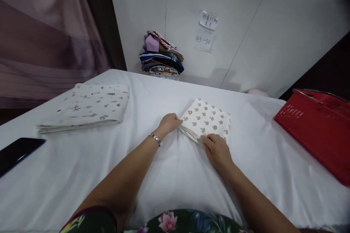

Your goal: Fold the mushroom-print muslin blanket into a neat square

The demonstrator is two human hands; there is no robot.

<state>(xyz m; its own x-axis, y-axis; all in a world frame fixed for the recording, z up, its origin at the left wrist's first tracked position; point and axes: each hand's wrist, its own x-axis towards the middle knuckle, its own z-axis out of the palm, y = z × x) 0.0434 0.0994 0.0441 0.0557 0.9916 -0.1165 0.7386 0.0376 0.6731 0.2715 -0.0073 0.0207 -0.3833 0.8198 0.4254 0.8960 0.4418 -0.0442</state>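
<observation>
A folded white cloth printed with grey, red and green mushrooms lies on the white-covered table, its layered edge turned toward me. My left hand pinches the near left corner of this cloth, thumb against its edge. At the near right corner, my right hand has its fingers curled over the cloth's edge. To the left rests a larger folded white cloth with a grey plant-like print, apart from both hands.
A red basket with a metal handle stands at the right. A black flat device lies at the left edge. Behind the table are a stack of folded fabrics and paper notes on the wall. A curtain hangs at left.
</observation>
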